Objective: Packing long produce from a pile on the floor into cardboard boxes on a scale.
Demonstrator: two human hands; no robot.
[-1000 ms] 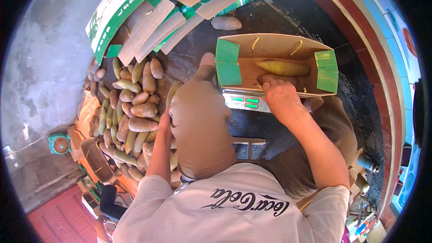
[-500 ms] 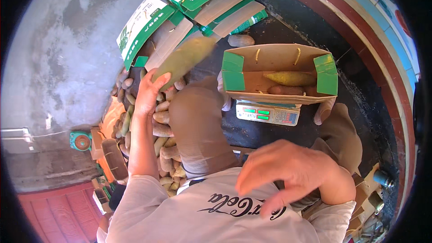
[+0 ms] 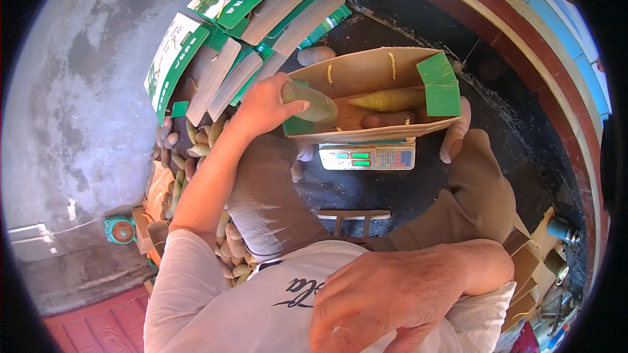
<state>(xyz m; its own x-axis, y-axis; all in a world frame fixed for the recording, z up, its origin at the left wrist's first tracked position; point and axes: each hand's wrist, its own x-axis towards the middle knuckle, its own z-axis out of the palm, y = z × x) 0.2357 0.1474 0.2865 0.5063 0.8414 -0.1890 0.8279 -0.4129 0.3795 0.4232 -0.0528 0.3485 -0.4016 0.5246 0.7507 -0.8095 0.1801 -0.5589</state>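
Note:
My left hand [image 3: 265, 108] is closed around a long, pale-green, melon-like vegetable [image 3: 313, 103]. It holds the vegetable at the left end of a brown cardboard box [image 3: 356, 65] with green end flaps; the vegetable's right end reaches inside the box. A yellow-green long vegetable [image 3: 389, 100] and a reddish-brown one [image 3: 386, 119] lie in the box. Under the box sits a white digital scale [image 3: 366, 157], its displays lit green. My right hand [image 3: 392, 294] hangs in front of my shirt, fingers loosely bent and apart, nothing seen in it.
Flattened green-and-brown cartons [image 3: 216, 59] lean at the far left. A heap of brownish and green long vegetables [image 3: 232, 248] lies beside my left leg. One more vegetable [image 3: 316, 55] rests behind the box. A small wooden stool [image 3: 353, 214] shows between my legs. Cans [image 3: 562, 231] and cardboard are at right.
My left hand has brought the green vegetable rightward from beside the cartons into the box's left end. My right hand has moved down and nearer my body. The view has shifted.

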